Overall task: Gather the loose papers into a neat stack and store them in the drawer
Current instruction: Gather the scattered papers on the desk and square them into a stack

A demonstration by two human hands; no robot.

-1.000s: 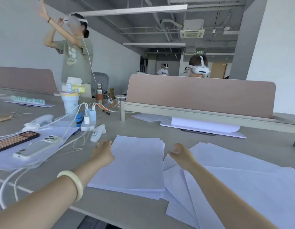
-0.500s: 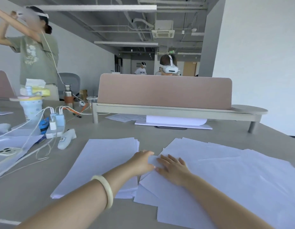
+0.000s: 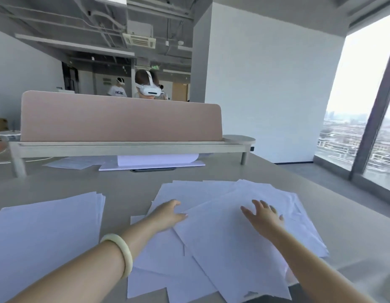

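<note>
Loose white papers [image 3: 224, 239] lie fanned and overlapping across the grey desk [image 3: 128, 189] in front of me. A tidier stack of papers [image 3: 45, 232] sits to their left. My left hand [image 3: 168, 213], with a pale bangle on the wrist, rests on the left edge of the top loose sheet, thumb against its border. My right hand [image 3: 263, 217] lies flat with spread fingers on the right part of the loose sheets. No drawer is in view.
A pink divider screen [image 3: 122, 117] on a low wooden shelf [image 3: 128, 147] crosses the desk's far side, with more paper [image 3: 154, 160] under it. A person in a white headset sits behind it. The desk's right edge drops to the floor by a tall window [image 3: 364, 119].
The view has swung right, away from the phones and cables. Both hands moved right from the neat stack onto the loose sheets, and the right hand slid further right and spread flat.
</note>
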